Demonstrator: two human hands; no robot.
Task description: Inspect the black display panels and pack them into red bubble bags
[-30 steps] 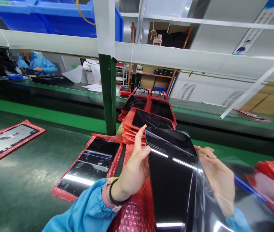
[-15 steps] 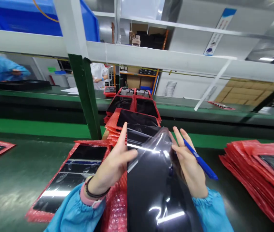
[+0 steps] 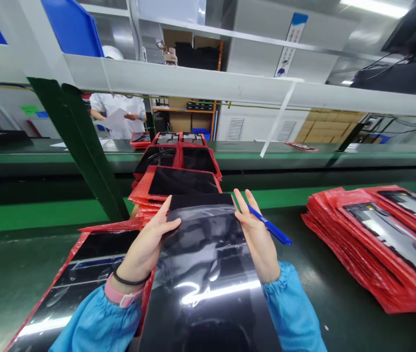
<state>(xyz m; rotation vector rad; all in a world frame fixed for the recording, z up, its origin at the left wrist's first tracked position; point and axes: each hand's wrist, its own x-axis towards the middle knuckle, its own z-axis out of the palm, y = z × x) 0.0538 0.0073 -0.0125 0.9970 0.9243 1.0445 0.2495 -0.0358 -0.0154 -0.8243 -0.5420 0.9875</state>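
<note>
A glossy black screen panel point(image 3: 204, 274) with clear film over its face is held up in front of me, its far end raised. My left hand point(image 3: 151, 239) grips its left edge, thumb on the face. At the right edge my right hand point(image 3: 257, 232) holds the panel with thumb and palm, some fingers stretched upward. A blue pen point(image 3: 270, 226) is tucked between the fingers of that hand. Under my left forearm, another black panel point(image 3: 83, 274) lies on red bubble wrap. The film now looks flat, with ripples and bright reflections.
Beyond the panel stand stacks of black panels point(image 3: 184, 182) in red wrap. Another stack of red-wrapped panels point(image 3: 355, 244) sits on the right of the green table point(image 3: 292, 215). A green post point(image 3: 79, 146) rises at left. Across the bench, a person in white point(image 3: 118, 115) holds paper.
The clear film that was lifted and folded at the panel's upper right now lies across its face. My view has turned right, and both hands still hold the panel.
</note>
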